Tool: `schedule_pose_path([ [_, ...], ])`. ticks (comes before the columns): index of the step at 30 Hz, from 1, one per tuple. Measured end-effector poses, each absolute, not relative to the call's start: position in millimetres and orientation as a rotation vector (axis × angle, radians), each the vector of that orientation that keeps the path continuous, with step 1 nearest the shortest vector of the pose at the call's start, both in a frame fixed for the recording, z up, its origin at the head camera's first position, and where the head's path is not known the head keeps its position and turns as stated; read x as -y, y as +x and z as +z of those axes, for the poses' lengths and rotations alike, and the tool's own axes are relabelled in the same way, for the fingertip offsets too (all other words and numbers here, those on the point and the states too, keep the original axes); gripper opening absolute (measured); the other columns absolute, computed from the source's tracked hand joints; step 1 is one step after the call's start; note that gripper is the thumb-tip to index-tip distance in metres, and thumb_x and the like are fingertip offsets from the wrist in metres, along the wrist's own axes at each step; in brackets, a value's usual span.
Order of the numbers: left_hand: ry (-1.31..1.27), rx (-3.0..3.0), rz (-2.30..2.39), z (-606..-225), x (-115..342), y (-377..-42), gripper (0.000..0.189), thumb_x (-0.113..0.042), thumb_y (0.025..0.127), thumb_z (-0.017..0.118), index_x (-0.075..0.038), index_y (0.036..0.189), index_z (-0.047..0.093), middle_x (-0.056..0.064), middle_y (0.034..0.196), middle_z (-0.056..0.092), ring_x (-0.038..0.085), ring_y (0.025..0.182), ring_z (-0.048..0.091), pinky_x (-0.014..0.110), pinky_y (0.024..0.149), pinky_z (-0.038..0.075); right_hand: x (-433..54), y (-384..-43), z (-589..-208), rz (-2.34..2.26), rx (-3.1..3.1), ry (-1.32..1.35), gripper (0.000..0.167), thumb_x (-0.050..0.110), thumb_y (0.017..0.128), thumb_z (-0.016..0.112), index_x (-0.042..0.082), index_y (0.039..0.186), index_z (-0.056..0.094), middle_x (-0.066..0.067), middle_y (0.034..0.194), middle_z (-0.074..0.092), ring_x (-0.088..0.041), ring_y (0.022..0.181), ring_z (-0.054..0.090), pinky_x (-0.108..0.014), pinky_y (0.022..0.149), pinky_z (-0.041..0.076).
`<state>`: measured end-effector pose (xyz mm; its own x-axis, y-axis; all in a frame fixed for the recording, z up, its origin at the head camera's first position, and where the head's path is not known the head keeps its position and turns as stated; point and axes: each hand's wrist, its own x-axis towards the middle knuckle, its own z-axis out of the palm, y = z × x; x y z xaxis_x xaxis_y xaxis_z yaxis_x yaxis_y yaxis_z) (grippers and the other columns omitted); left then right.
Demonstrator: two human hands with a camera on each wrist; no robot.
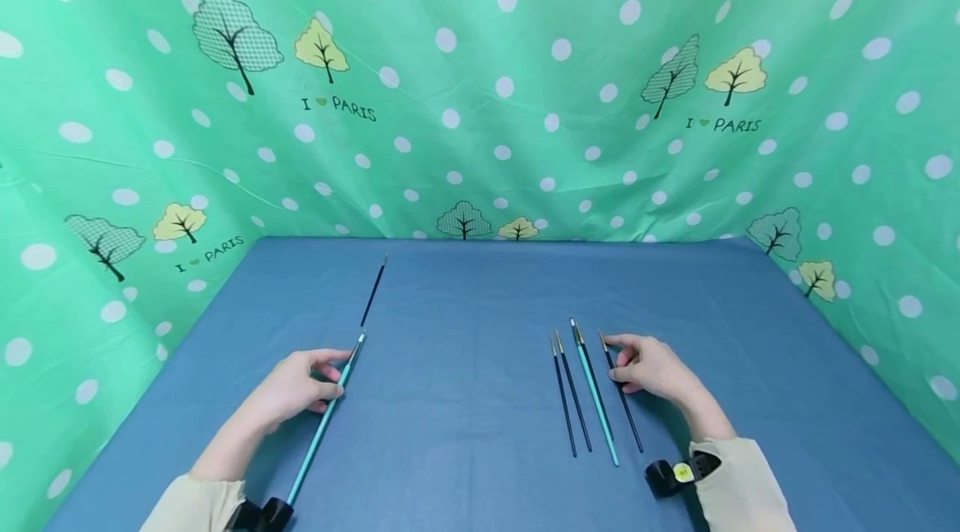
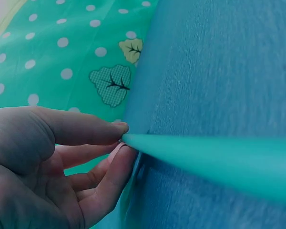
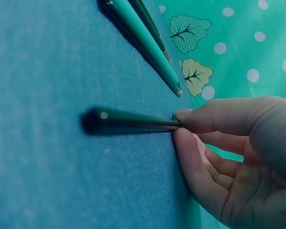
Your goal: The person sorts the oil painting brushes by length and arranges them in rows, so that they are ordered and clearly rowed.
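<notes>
- On the left part of the blue cloth-covered table [image 1: 465, 399], a long, teal-handled paintbrush [image 1: 318, 436] with a pale tip, slanted with the tip toward the far edge.
- Around that brush near its tip, the left hand [image 1: 298, 386], with thumb and fingertips brought together in a pinch (barely wider apart than the thin shaft) and the other fingers bent.
- Across on the right part of the cloth, a slim, dark-handled paintbrush [image 1: 628, 411], slanted with its bristle end toward the far edge.
- Close to that bristle end, the right hand [image 1: 651, 367], pinching the slim brush between thumb and fingertips (nearly meeting in the right wrist view), with the remaining fingers curved.
- Contact between either held brush and the cloth: impossible to tell.
- Just left of the slim brush, a second teal-handled paintbrush [image 1: 602, 411] and, close alongside, a thin black paintbrush [image 1: 589, 358] (touching or not, unclear).
- Farther left, two thin dark paintbrushes [image 1: 574, 394], near each other and roughly parallel.
- Beyond the left hand, a lone dark paintbrush [image 1: 373, 292], just past the pale tip and apart from it.
- At the wrists, cream sleeves [image 1: 742, 486] and black wrist cameras [image 1: 662, 479] (a yellow-green label on the right one).
- Behind everything, a green polka-dot fabric backdrop [image 1: 480, 107] with printed trees, "I PARIS" lettering around small hearts, and a pale yellow band on top.
</notes>
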<state>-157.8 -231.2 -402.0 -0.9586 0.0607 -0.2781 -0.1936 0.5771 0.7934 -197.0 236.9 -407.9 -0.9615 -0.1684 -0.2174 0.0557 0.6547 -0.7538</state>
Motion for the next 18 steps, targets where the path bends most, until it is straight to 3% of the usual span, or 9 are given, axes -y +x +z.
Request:
schedule_pose_path([
  [18,-0.157,-2.589,1.253,-402.3,233.7,-158.2,0.054,0.002,0.077,0.065,0.003,0.128,0.049,0.01,0.086,0.056,0.016,0.066,0.058,0.031,0.058,0.053,-238.5,-198.0,-409.2,-1.219,-2.591,-0.088,0.058,0.001,0.078,0.065,-0.001,0.132,0.044,-0.009,0.079,0.052,-0.016,0.061,0.055,-0.03,0.056,0.053],
])
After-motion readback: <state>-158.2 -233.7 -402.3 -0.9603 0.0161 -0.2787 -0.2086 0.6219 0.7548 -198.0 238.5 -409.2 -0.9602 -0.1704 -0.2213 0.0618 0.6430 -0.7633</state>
